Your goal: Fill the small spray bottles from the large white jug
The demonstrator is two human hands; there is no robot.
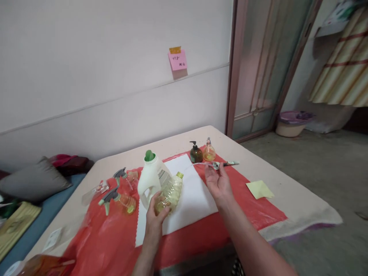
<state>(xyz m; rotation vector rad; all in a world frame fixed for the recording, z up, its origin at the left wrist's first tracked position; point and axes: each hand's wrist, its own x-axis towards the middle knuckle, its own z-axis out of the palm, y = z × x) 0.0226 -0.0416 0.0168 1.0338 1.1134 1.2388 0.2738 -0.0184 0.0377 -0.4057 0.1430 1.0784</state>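
My left hand (157,212) is wrapped round the lower part of a clear, yellowish plastic bottle (171,191). The bottle tilts to the right, and its open-looking neck points up. In my right hand (216,180), between thumb and fingers, is a spray head (216,165) with a thin clear tube reaching left toward the bottle neck, apart from it. A large white jug (151,174) with a green cap stands just behind the bottle. White paper (195,199) lies beneath them on a red plastic sheet (106,237).
At the left lie two trigger spray bottles (128,203). A dark pump bottle (196,154) and a small bottle of yellowish liquid (209,153) stand at the back. Yellow sticky notes (259,189) lie at the right. A pink note (177,60) hangs on the wall.
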